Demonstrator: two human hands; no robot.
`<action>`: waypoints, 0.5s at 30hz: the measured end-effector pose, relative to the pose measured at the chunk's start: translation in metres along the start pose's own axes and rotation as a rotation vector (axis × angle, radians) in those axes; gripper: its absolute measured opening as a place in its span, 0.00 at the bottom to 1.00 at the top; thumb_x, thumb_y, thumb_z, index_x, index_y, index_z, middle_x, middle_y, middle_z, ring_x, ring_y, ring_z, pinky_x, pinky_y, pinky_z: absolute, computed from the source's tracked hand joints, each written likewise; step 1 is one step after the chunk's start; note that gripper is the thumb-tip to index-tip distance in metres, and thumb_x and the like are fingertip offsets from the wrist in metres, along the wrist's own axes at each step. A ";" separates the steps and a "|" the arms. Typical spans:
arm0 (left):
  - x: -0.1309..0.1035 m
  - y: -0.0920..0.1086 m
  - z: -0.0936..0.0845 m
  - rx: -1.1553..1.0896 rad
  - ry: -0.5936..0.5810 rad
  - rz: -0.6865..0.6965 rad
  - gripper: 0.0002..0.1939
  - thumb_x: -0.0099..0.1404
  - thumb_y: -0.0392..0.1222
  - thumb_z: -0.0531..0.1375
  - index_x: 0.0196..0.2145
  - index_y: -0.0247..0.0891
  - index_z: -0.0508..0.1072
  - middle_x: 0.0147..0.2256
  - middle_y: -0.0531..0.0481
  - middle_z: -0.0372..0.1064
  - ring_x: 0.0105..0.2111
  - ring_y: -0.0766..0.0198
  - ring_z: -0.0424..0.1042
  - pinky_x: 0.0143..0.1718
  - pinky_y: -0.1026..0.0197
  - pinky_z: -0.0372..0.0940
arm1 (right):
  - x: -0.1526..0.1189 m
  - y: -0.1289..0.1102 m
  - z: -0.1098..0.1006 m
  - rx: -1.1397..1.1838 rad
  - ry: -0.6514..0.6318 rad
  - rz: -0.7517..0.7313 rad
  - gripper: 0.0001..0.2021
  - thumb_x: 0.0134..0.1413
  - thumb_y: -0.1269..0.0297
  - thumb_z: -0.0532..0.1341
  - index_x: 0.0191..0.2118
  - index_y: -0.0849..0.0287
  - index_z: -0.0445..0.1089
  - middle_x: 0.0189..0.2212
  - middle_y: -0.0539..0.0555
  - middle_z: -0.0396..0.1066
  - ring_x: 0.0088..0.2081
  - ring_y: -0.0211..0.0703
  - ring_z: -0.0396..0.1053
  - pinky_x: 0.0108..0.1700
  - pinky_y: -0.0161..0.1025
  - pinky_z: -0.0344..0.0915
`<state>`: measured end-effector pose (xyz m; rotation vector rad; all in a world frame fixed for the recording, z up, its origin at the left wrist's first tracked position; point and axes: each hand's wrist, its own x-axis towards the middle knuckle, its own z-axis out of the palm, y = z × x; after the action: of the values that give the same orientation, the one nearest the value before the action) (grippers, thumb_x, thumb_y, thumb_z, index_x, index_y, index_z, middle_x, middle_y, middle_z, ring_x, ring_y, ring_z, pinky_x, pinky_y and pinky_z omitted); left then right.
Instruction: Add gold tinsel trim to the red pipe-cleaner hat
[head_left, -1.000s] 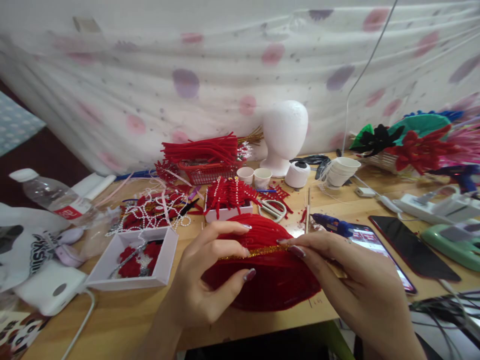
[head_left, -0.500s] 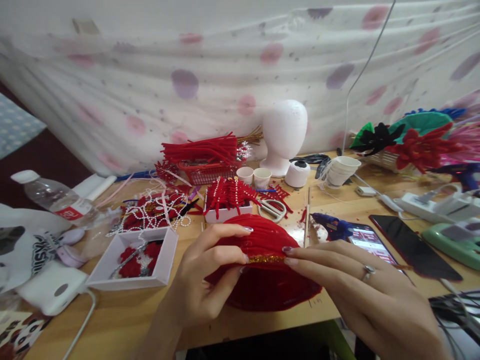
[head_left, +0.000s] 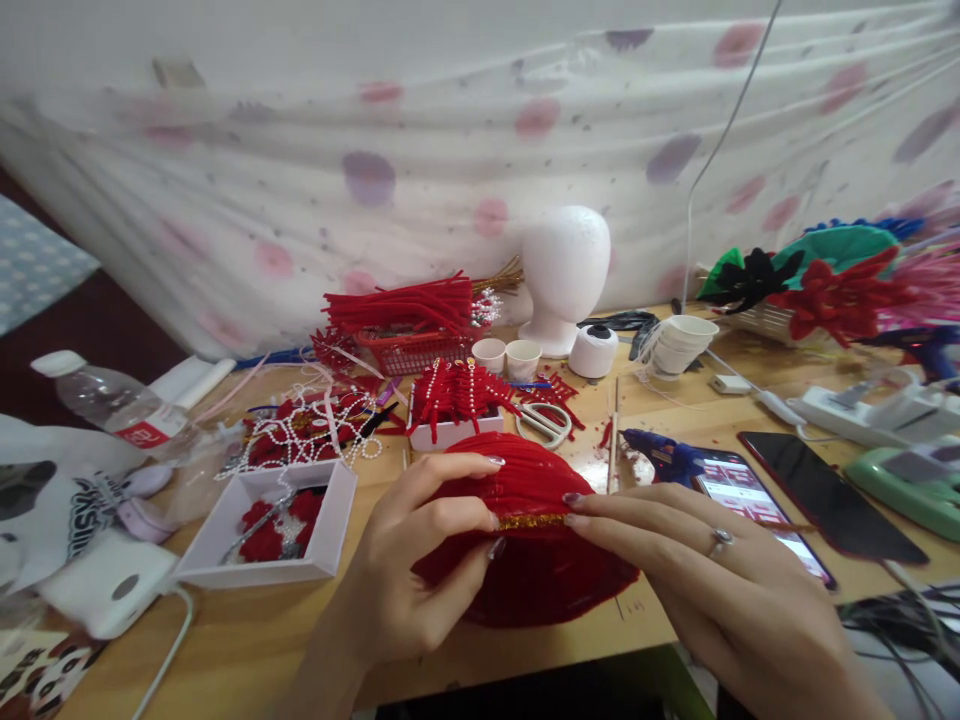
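A rounded red velvety piece (head_left: 551, 585), ribbed on its upper side, is held low over the front of the table between my hands. Along its fold runs a strip of gold glitter trim (head_left: 531, 522). My left hand (head_left: 416, 540) grips the piece from the left, index and middle fingertips on top and thumb near the trim's left end. From the right, my right hand (head_left: 697, 570), with a ring on one finger, presses its fingertips on the trim's right end; its thumb is hidden.
A white box (head_left: 202, 560) with red flowers lies left, near tangled bead strings (head_left: 300, 425). Behind are scissors (head_left: 546, 425), paper cups (head_left: 523, 358), a thread spool (head_left: 594, 352) and a white foam head (head_left: 566, 265). A blue glue gun (head_left: 664, 455) and phones (head_left: 829, 495) lie right.
The view has shifted slightly. Both hands keep nearly the same hold on the red piece and its gold trim; my left thumb has moved a little.
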<state>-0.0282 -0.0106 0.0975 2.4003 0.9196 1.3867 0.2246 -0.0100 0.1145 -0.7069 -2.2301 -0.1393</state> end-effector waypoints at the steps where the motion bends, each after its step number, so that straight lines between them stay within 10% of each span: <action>1: -0.001 0.000 0.000 -0.006 -0.003 -0.007 0.17 0.60 0.24 0.59 0.44 0.41 0.69 0.53 0.46 0.67 0.52 0.60 0.69 0.53 0.56 0.65 | -0.001 0.000 0.000 -0.002 -0.005 0.000 0.19 0.60 0.82 0.52 0.49 0.59 0.73 0.43 0.54 0.79 0.43 0.40 0.75 0.43 0.35 0.71; 8: -0.005 -0.004 0.003 -0.314 0.170 -0.092 0.18 0.61 0.22 0.59 0.43 0.42 0.66 0.50 0.46 0.67 0.49 0.58 0.71 0.50 0.53 0.69 | -0.003 0.002 0.003 -0.015 0.021 0.019 0.20 0.60 0.83 0.51 0.49 0.58 0.72 0.44 0.53 0.78 0.45 0.38 0.74 0.47 0.33 0.68; 15: -0.003 -0.007 0.003 -0.091 0.119 -0.012 0.16 0.57 0.22 0.62 0.40 0.39 0.70 0.51 0.45 0.67 0.52 0.56 0.69 0.53 0.52 0.67 | -0.008 0.006 0.003 -0.028 0.007 0.038 0.19 0.62 0.82 0.50 0.51 0.58 0.71 0.45 0.54 0.78 0.47 0.39 0.73 0.48 0.35 0.69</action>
<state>-0.0297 -0.0071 0.0902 2.2637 0.8773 1.5470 0.2300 -0.0075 0.1055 -0.7620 -2.2111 -0.1539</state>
